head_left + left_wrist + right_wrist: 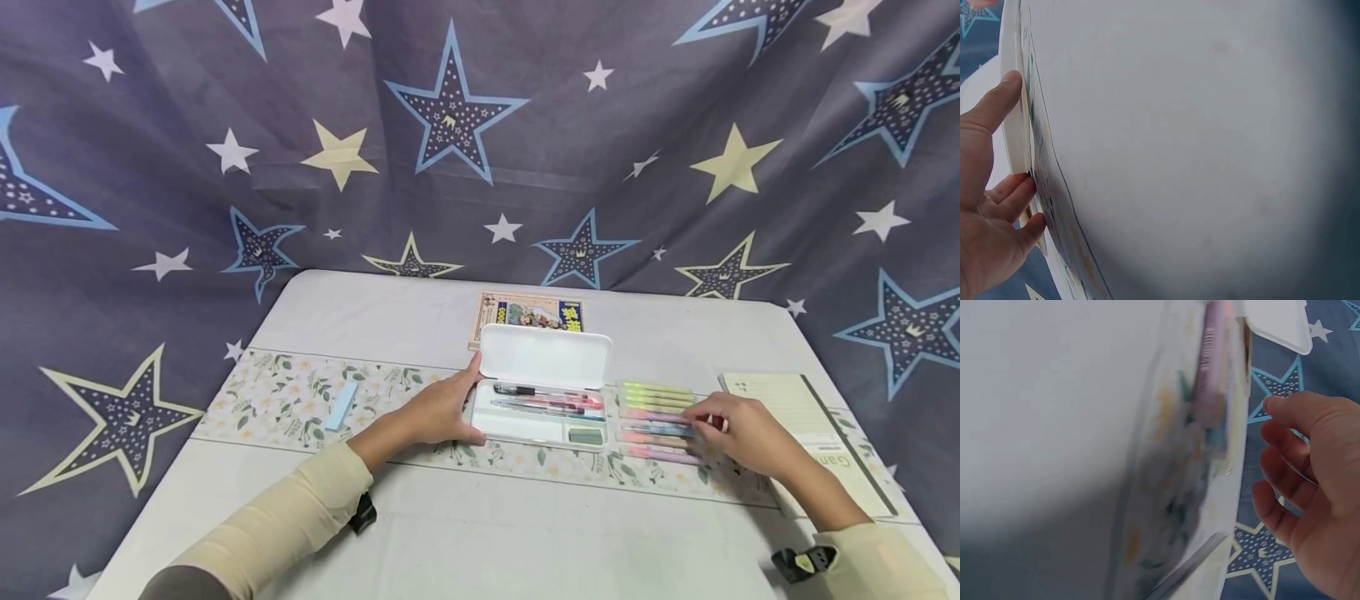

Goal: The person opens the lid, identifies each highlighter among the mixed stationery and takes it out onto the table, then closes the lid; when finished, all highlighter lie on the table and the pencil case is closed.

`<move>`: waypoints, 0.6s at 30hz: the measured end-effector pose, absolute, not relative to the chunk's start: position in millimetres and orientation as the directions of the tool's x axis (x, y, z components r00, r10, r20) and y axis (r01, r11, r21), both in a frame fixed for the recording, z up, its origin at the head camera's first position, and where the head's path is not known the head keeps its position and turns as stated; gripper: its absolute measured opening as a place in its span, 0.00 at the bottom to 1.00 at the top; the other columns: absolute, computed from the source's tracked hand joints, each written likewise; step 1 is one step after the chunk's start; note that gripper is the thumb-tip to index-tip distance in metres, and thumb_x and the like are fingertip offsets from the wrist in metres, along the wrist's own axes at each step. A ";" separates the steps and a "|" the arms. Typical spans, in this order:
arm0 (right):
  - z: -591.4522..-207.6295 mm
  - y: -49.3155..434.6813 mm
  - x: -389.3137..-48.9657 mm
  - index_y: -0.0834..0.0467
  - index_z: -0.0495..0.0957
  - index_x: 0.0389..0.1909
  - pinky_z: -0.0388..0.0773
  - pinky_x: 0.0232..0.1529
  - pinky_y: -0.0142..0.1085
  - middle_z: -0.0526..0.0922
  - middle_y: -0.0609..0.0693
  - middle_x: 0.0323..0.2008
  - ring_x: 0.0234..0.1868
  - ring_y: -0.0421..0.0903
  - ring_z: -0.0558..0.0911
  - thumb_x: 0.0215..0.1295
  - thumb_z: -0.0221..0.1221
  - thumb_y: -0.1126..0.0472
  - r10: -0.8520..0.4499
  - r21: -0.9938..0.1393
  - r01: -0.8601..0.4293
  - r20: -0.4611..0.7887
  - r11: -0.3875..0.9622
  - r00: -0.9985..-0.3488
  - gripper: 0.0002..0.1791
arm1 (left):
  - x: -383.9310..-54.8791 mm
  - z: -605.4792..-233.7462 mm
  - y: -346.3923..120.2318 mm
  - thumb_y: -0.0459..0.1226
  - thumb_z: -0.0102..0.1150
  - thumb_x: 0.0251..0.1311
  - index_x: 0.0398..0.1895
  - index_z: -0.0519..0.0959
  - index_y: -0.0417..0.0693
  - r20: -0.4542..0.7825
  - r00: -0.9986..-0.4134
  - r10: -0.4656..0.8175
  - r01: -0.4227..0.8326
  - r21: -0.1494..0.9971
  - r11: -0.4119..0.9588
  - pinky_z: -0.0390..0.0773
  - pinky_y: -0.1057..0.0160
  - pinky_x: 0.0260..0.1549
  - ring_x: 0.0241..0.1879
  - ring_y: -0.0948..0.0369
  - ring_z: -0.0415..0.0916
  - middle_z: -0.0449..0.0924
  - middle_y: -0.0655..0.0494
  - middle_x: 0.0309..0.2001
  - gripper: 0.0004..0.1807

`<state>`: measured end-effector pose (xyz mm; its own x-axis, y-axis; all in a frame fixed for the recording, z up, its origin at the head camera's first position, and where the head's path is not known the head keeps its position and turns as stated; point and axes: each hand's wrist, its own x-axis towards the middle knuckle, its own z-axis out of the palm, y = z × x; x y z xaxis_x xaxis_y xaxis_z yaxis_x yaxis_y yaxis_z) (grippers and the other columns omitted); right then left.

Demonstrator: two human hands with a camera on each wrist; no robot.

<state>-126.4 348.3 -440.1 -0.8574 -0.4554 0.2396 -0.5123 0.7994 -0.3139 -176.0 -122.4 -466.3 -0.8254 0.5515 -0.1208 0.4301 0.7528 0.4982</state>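
My left hand [442, 407] holds the left end of an open white pencil case [517, 427], thumb at the near corner and fingers toward the hinge side. In the left wrist view the thumb overlaps the case's white wall [1015, 140]. Several pens [543, 407] and a green eraser-like block [585, 436] lie inside the case. Right of it, several coloured highlighters [652, 438] lie in a row. Just above their right ends hovers my right hand [738, 429], fingers loosely bent. In the right wrist view nothing shows between its fingers, apart from the purple highlighter [1210, 356].
Behind the case lies a book [487, 312]. A notebook [817, 450] rests to the right of the right hand. A light blue strip-like item [342, 406] lies on the floral runner [262, 392] at left. A star-patterned curtain [450, 225] hangs behind the table.
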 end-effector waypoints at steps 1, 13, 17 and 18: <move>-437.9 346.4 -128.8 0.54 0.88 0.41 0.72 0.25 0.28 0.81 0.36 0.30 0.28 0.25 0.70 0.59 0.69 0.69 -0.461 -0.304 -0.520 0.248 0.799 -0.852 0.11 | -176.1 -466.3 -122.4 0.60 0.79 0.45 0.82 0.26 0.47 -0.121 -0.825 0.553 0.432 0.498 0.752 0.66 0.52 0.73 0.74 0.52 0.66 0.67 0.53 0.73 0.79; -419.0 308.6 -160.4 0.57 0.88 0.45 0.74 0.27 0.30 0.83 0.40 0.30 0.28 0.30 0.73 0.65 0.66 0.67 -0.479 -0.274 -0.535 0.249 0.799 -0.842 0.09 | -175.8 -467.2 -122.6 0.59 0.79 0.45 0.82 0.27 0.44 -0.118 -0.820 0.560 0.438 0.499 0.747 0.65 0.52 0.74 0.75 0.52 0.65 0.67 0.53 0.74 0.79; -412.5 294.1 -173.3 0.57 0.88 0.47 0.73 0.28 0.32 0.84 0.42 0.31 0.28 0.34 0.74 0.68 0.63 0.65 -0.462 -0.290 -0.509 0.220 0.810 -0.859 0.10 | -175.4 -466.1 -122.6 0.59 0.78 0.45 0.82 0.27 0.45 -0.122 -0.821 0.558 0.435 0.501 0.748 0.65 0.52 0.74 0.75 0.52 0.64 0.66 0.53 0.74 0.79; -411.0 290.7 -176.6 0.57 0.87 0.48 0.73 0.29 0.32 0.85 0.43 0.31 0.28 0.35 0.74 0.68 0.63 0.64 -0.459 -0.294 -0.504 0.212 0.812 -0.863 0.10 | -175.3 -465.8 -122.5 0.59 0.78 0.45 0.82 0.27 0.45 -0.122 -0.821 0.557 0.434 0.500 0.750 0.65 0.52 0.74 0.75 0.52 0.64 0.66 0.53 0.74 0.79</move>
<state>-176.6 290.7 -411.0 -0.8629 -0.4587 0.2120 -0.5039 0.8122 -0.2940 -175.3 -122.5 -465.8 -0.8214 0.5570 -0.1225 0.4337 0.7496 0.5000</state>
